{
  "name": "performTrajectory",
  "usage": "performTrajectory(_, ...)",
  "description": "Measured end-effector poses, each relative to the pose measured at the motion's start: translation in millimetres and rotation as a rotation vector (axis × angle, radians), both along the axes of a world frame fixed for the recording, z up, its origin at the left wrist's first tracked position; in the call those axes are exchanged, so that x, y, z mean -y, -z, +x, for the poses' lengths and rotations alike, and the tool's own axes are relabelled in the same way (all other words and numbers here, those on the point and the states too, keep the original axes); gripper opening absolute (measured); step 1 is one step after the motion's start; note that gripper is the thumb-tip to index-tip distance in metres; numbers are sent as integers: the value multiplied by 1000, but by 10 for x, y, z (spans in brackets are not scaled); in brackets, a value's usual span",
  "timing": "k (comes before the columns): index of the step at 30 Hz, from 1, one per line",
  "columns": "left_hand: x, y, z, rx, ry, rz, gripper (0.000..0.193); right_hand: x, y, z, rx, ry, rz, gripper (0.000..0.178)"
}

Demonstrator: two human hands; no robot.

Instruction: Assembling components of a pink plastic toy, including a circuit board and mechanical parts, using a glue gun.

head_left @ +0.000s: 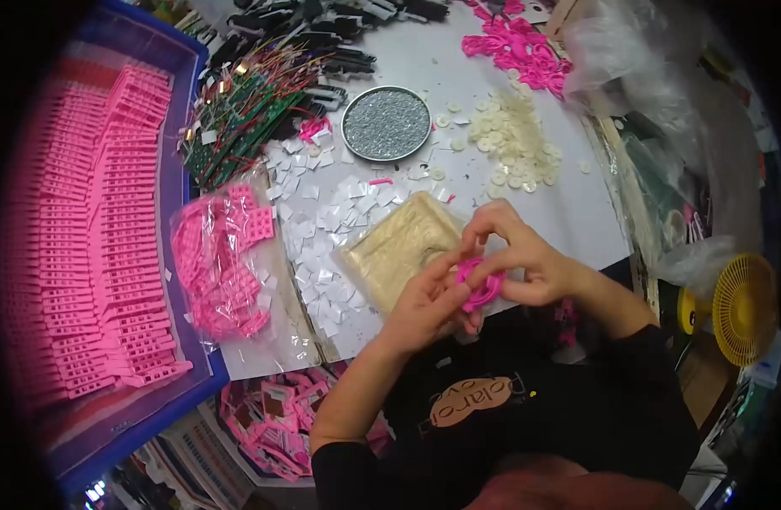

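Both hands come together over the near edge of the table around a bright pink ring-shaped plastic part (484, 287). My left hand (430, 304) grips it from the left, thumb and fingers closed. From the right, my right hand (524, 262) pinches the same part, fingers curled over its top. Any smaller piece between the fingertips is too small to make out. Just beyond the hands lies a tan, plastic-wrapped square block (395, 251). Small white squares (327, 289) are scattered to its left, and cream round discs (514, 140) are heaped farther back on the right.
A round dish (386, 125) holds small grey metal pieces. Green circuit boards with wires (246, 127) pile up behind left. A blue crate (182, 395) of pink parts and a clear bag of pink pieces (225, 263) stand left. Pink parts (518, 55) lie far right, near a yellow fan (741, 310).
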State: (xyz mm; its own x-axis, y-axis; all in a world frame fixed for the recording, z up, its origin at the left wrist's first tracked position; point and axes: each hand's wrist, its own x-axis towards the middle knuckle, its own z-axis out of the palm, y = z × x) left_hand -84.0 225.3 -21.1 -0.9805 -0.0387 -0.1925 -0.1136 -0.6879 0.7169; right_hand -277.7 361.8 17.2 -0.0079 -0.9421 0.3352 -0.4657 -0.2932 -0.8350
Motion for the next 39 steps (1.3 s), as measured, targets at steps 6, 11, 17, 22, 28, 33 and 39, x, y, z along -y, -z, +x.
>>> performTrajectory(6, -293, -166, 138, 169, -490, -273, 40, -26, 151, 351, -6, 303, 73, 16)
performTrajectory(11, -285, -203, 257, 402, -331, -867, 37, 229, 222, 338, -347, 292, -1, 15)
performTrajectory(17, -133, 156, 300, 31, -211, -1817, 57, 457, 433, 208, -671, 224, 250, 14)
performTrajectory(22, -207, 81, 423, 75, 125, -2054, 84, 647, 308, 207, -738, 108, 503, 17)
performTrajectory(28, 735, -458, 622, -128, 249, -971, 97, 768, 112, 125, -650, -22, 548, 33)
performTrajectory(33, 2306, -1179, 960, 388, -762, -1714, 34, 629, 33, 123, -486, 32, 546, 35)
performTrajectory(39, 3698, -1294, 1817, 1147, -631, -1972, 29, 540, 216, 138, -445, 89, 413, 32)
